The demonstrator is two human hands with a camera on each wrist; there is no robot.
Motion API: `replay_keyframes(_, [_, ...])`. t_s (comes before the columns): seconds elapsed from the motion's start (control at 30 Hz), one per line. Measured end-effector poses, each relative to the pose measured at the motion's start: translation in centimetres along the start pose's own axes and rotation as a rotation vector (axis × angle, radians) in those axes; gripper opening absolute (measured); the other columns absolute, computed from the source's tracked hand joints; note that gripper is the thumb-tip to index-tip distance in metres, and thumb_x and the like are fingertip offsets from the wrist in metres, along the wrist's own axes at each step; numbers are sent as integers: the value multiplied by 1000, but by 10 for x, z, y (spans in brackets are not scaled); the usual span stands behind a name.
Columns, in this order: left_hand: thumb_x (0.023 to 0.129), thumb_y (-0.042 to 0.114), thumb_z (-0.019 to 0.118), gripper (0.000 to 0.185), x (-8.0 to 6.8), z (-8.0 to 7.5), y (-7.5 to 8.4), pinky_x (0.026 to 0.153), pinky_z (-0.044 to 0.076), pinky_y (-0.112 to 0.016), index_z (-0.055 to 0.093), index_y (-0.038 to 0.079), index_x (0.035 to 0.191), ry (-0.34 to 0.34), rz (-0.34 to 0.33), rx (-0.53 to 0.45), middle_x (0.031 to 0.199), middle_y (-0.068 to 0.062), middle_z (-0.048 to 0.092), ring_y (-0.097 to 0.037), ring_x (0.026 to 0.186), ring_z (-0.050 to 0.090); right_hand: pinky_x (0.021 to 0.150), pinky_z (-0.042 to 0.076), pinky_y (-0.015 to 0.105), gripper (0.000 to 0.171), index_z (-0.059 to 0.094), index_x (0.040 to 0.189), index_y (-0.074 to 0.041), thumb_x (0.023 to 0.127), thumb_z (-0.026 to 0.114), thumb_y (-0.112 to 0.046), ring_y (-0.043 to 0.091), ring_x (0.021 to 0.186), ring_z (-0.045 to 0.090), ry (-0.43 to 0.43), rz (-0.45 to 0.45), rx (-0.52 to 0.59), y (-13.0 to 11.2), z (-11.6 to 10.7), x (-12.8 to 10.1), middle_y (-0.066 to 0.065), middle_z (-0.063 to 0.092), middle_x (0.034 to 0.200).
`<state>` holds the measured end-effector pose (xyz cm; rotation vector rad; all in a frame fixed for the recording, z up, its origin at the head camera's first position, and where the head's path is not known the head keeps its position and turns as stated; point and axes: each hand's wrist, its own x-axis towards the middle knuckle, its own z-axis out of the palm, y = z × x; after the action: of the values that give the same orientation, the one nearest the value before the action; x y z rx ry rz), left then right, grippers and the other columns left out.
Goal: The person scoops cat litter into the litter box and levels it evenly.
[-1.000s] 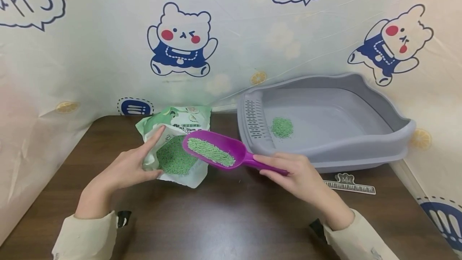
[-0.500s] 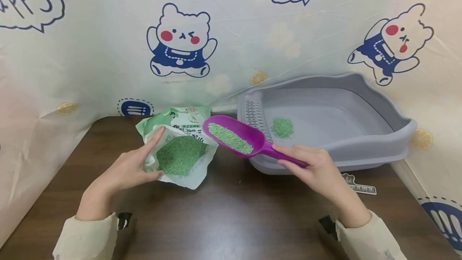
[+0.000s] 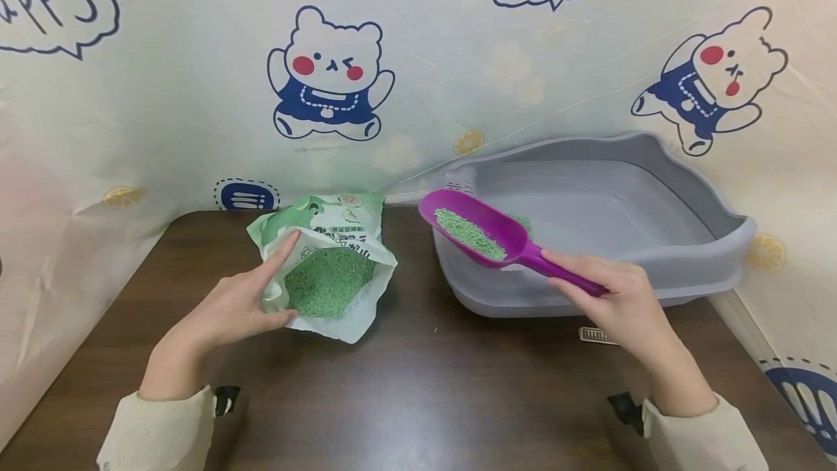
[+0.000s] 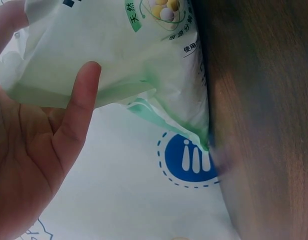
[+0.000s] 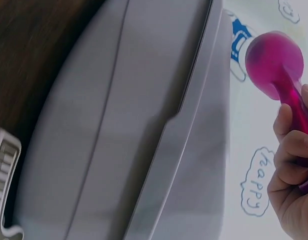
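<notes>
My left hand (image 3: 229, 311) holds the side of an opened bag of green cat litter (image 3: 382, 267), its thumb and a finger spread at the mouth. In the left wrist view, one finger lies nearly straight against the bag (image 4: 119, 55). Curled round the handle of a purple scoop (image 3: 513, 235), my right hand (image 3: 617, 296) carries a load of green litter pellets (image 3: 467, 232). The scoop is above the left end of a grey litter box (image 3: 628, 209). It covers most of a small pile of pellets (image 3: 525, 224) on the box floor.
A piano-key patterned clip (image 3: 596, 336) lies in front of the box, partly hidden by my right hand. The brown table (image 3: 418, 391) meets a printed cloth (image 3: 431, 57) at the back.
My right hand has carried the loaded scoop rightward and slightly up, from above the bag to above the litter box's left end. The left hand stays at the bag.
</notes>
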<state>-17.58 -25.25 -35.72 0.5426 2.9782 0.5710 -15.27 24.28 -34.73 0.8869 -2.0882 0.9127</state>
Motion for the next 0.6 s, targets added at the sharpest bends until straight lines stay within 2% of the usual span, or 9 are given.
replay_keyframes(0.07, [79, 35, 81, 115, 0, 0, 0, 69, 46, -41, -1, 37, 160, -2, 1, 1, 130, -28, 62, -20, 77, 57, 73, 47, 7, 46, 79, 106, -8, 89, 67, -48, -7, 87, 66, 7, 22, -25, 3, -5, -1, 11, 78, 91])
replay_keyframes(0.2, [79, 34, 80, 114, 0, 0, 0, 70, 46, -40, -1, 37, 160, 0, 0, 2, 131, -28, 61, -20, 77, 56, 64, 43, 8, 47, 79, 106, -9, 87, 67, -50, -9, 76, 60, 9, 51, -62, 9, -14, -1, 12, 78, 90])
replay_keyframes(0.27, [79, 34, 80, 114, -1, 0, -1, 70, 45, -40, -1, 37, 160, 1, 0, 0, 131, -28, 61, -20, 76, 56, 61, 41, 9, 38, 79, 107, -9, 85, 75, -39, -8, 74, 58, 4, 62, -80, 12, -18, 0, 13, 78, 90])
replay_keyframes(0.33, [79, 33, 80, 114, -1, 0, -1, 70, 46, -40, 0, 38, 160, 2, -2, -1, 132, -28, 61, -20, 77, 56, 60, 41, 9, 33, 79, 108, -9, 78, 85, -21, -9, 74, 58, -6, 81, -99, 14, -22, 1, 14, 77, 91])
replay_keyframes(0.43, [79, 34, 80, 115, -1, 0, -1, 70, 46, -41, -1, 37, 160, 0, 2, -1, 132, -28, 60, -20, 76, 56, 65, 42, 7, 50, 78, 109, -11, 62, 89, 4, -14, 82, 60, -16, 122, -135, 17, -27, 4, 14, 77, 93])
replay_keyframes(0.53, [79, 35, 80, 115, -1, 0, -1, 71, 47, -43, -1, 37, 160, 1, 3, -1, 132, -29, 60, -21, 78, 57, 67, 42, 5, 57, 78, 110, -12, 58, 89, 8, -19, 86, 58, -17, 151, -167, 21, -30, 7, 11, 78, 96])
replay_keyframes(0.6, [79, 35, 80, 114, -1, 0, -1, 72, 48, -45, 0, 37, 160, 2, 2, -2, 132, -29, 60, -22, 80, 59, 65, 42, 5, 57, 78, 111, -13, 59, 89, 7, -20, 85, 58, -12, 165, -183, 24, -32, 8, -3, 78, 101])
